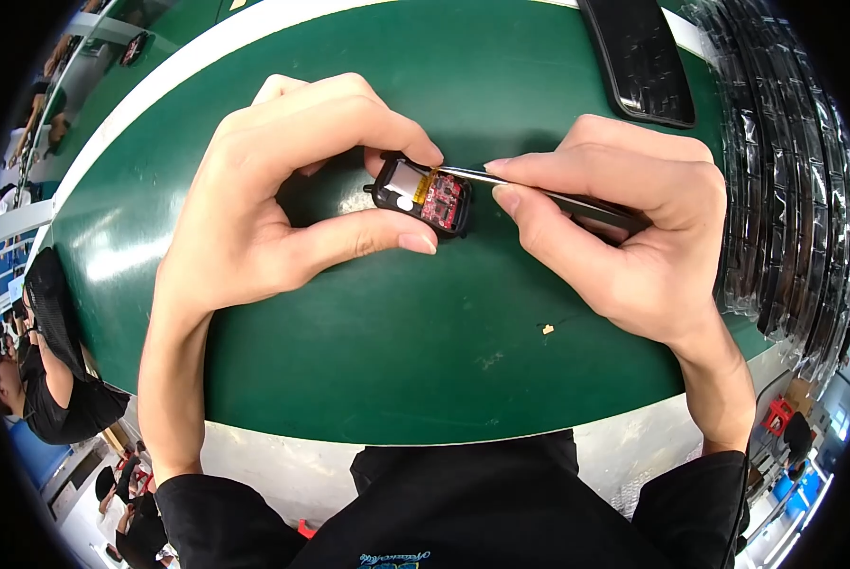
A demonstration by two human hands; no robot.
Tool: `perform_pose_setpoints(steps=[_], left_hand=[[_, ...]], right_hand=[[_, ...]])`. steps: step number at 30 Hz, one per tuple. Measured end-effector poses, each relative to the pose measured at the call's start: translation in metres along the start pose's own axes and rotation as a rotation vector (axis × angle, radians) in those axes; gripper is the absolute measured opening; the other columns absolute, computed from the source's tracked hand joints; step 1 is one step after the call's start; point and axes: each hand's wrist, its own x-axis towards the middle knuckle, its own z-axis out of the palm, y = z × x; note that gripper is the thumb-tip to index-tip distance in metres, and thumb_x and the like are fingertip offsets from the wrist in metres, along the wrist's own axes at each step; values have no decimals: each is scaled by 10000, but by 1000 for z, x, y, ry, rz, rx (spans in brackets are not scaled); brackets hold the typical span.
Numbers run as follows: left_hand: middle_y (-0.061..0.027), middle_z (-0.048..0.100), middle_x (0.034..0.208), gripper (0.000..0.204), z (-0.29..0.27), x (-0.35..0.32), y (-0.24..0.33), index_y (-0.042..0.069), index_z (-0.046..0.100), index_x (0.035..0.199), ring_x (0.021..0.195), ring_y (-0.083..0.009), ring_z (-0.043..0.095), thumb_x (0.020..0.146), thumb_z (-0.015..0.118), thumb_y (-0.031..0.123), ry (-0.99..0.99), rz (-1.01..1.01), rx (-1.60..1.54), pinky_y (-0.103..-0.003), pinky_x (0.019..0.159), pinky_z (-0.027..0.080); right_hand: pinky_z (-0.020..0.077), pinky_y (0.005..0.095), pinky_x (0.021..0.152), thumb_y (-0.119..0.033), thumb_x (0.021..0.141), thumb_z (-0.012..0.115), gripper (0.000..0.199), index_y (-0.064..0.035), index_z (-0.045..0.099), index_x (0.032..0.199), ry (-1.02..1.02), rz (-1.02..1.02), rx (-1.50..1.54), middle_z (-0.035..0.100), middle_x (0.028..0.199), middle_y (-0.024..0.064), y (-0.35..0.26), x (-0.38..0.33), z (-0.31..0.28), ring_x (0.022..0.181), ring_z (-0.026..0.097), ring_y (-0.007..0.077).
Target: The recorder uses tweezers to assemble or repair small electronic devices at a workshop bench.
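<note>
Between the thumb and forefinger of my left hand (pixel 292 180) is a small black device housing (pixel 380 195), its inside facing up. A red circuit board (pixel 444 201) sits at the housing's right end, next to a silvery-white block (pixel 407 179) and a strip of amber tape. My right hand (pixel 633 209) pinches a pair of metal tweezers (pixel 557 195). Their tips touch or hover right by the housing's upper edge, close to my left fingertip; which of the two I cannot tell. A tiny pale piece (pixel 548 329) lies on the table below my right hand.
Both hands are above a green tabletop (pixel 425 370) with a pale front edge. A black phone-like slab (pixel 641 66) lies at the back right. Stacked clear plastic trays (pixel 776 180) line the right side. At the far left a person in black (pixel 60 379) sits by the table.
</note>
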Motion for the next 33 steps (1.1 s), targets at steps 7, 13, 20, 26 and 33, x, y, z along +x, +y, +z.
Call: perform_pose_setpoints(steps=[7,13,20,26,33], left_hand=[[-25,761,962,569,-1,0,1,58,813,1123,804,-153,563,697,992,391,-6,-23,-38,-309,713,366],[-27,758,966,561,-1,0,1,54,816,1117,804,-153,558,695,995,377,-13,-17,-11,-312,716,367],[-29,754,957,558,-2,2,0,51,816,1118,806,-156,559,705,989,384,-8,-3,-13,-315,718,366],[-25,751,957,546,-1,0,3,63,815,1123,801,-154,546,712,991,376,-13,-22,-15,-313,733,361],[-11,715,925,580,3,-2,-3,77,795,1166,772,-146,503,682,1005,317,-24,-39,-28,-320,762,358]], right_hand=[[349,254,500,80,819,819,200,8,865,1000,-22,7,-5,672,672,44,-2,0,-3,551,562,84],[346,254,496,81,818,817,205,7,864,1004,-1,-20,7,672,670,43,1,-1,1,541,557,82],[347,255,495,79,815,815,206,7,863,1002,16,-32,-1,668,662,42,2,-1,-1,536,557,84],[350,260,493,76,816,814,197,11,860,997,14,-6,28,671,663,48,0,-4,0,534,556,85],[358,256,501,63,841,815,176,15,856,1005,16,23,43,666,665,43,2,-4,-2,552,568,80]])
